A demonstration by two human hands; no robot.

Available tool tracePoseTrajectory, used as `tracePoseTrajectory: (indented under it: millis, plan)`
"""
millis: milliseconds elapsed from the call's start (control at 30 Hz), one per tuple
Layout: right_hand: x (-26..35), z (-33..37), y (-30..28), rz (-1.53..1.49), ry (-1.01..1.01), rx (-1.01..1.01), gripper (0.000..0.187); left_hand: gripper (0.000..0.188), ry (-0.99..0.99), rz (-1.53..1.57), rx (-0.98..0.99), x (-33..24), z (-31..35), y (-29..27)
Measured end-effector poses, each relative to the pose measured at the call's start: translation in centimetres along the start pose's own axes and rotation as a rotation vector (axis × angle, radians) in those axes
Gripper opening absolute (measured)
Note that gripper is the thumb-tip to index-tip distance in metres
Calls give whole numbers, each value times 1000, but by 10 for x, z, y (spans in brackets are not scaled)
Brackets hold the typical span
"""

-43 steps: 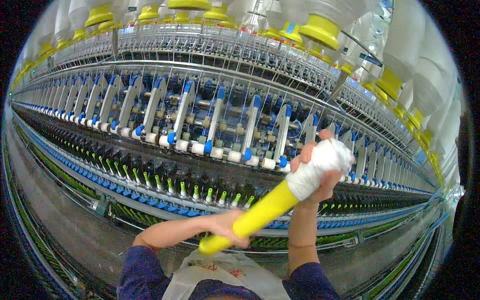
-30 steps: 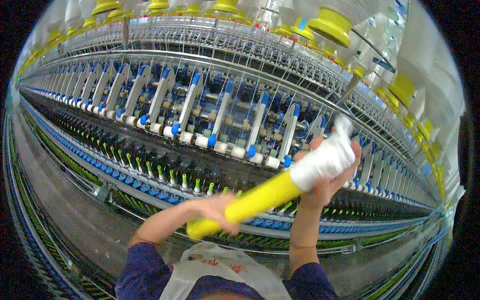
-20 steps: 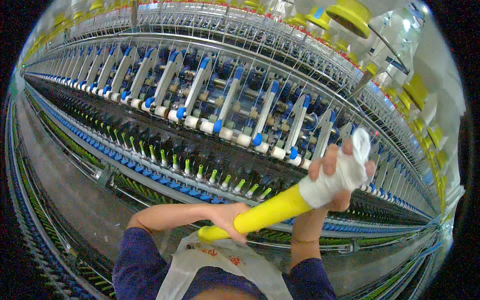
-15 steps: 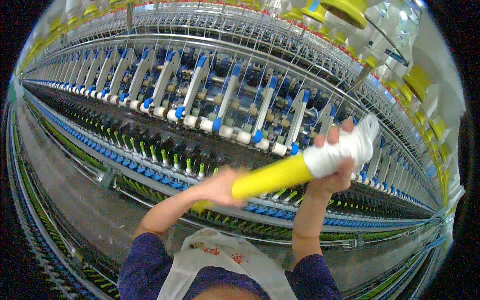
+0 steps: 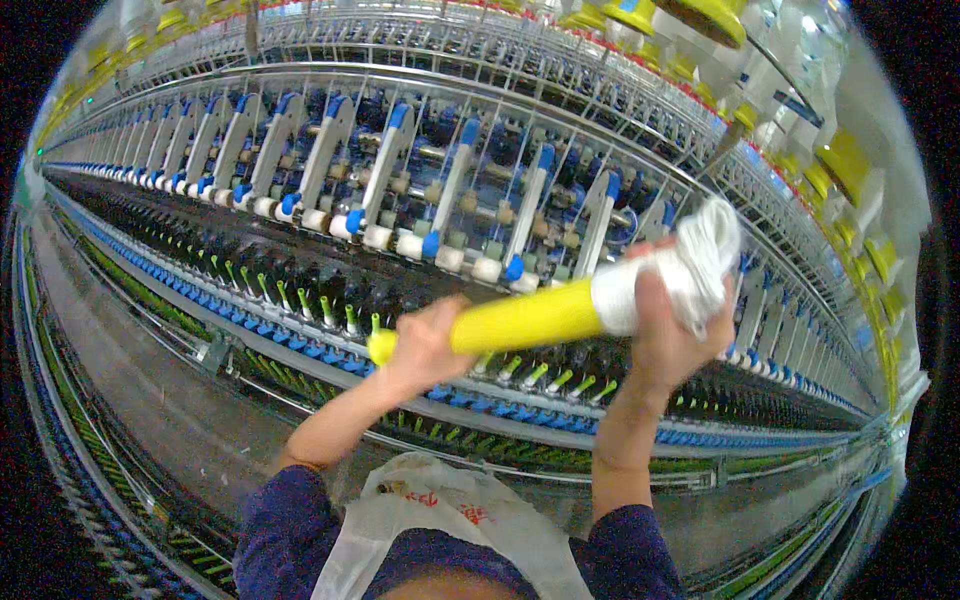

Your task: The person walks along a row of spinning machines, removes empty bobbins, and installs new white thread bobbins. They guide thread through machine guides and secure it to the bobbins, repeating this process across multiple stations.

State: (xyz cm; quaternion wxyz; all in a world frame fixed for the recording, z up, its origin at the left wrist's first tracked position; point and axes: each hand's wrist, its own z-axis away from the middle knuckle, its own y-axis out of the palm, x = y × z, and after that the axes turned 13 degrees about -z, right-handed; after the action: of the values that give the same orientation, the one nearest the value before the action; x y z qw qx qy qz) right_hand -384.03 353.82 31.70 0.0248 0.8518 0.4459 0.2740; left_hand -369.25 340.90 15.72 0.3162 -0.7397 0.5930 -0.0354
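Between my hands a long yellow bobbin (image 5: 530, 318) hangs tilted, its right end higher, in front of the spinning machine. My left hand (image 5: 432, 340) is wrapped round the yellow tube near its lower left end, which pokes out past the fingers. At the other end white roving (image 5: 615, 296) covers the tube, with a loose, looped bunch (image 5: 708, 262) of it sticking up. My right hand (image 5: 680, 325) grips this white part, thumb in front; some of its fingers are hidden behind the roving.
Behind the bobbin runs the drafting row, with grey arms (image 5: 390, 150) and white rollers (image 5: 377, 237). Below stand several green spindle tubes (image 5: 327, 310) along a blue rail (image 5: 330, 352). Yellow bobbins (image 5: 845, 165) hang at upper right. A grey floor (image 5: 150, 300) lies at left.
The bobbin has tilted closer to level, its left end rising. My right hand has shifted slightly right, and the white roving at its end now shows as loose loops.
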Motion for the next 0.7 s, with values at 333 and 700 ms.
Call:
tracePoseTrajectory:
  millis: [333,700]
  plan:
    - [-35,13,-11,-927,315,3,64,59,-307,1605,1714,12,40,19]
    - [-36,11,-14,-900,133,-9,64,66,425,437,730,12,12,15]
